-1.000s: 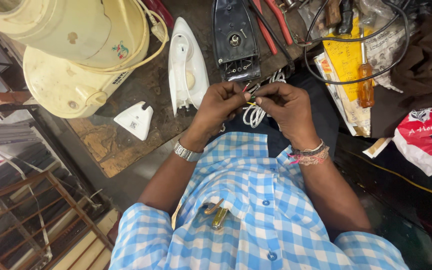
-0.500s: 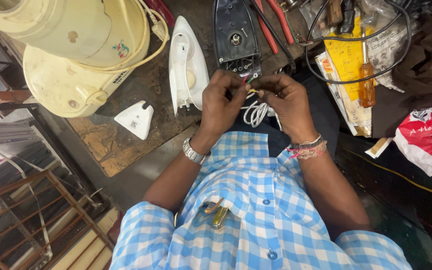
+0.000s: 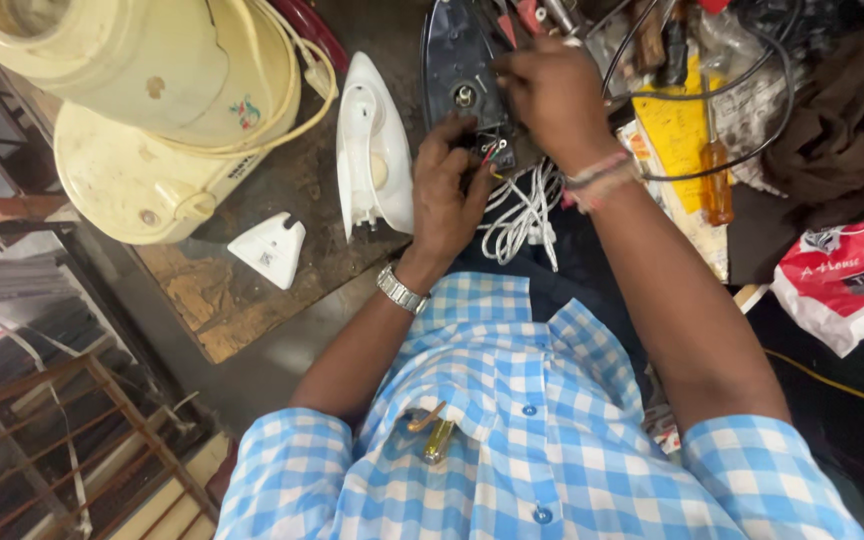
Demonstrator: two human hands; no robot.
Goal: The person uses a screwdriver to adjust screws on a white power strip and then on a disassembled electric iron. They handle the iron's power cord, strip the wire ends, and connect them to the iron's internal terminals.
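Both hands on the iron base: left hand fingers pinched on the wires at its rear, right hand clamped over its edge.

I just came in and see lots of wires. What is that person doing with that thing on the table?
A person in a blue checked shirt has both hands on the dark base of a clothes iron lying opened on the workbench. The left hand pinches the red and other small wires at its back end, and the right hand rests on top of it. The white cord hangs loose below. The iron's white cover lies beside it.
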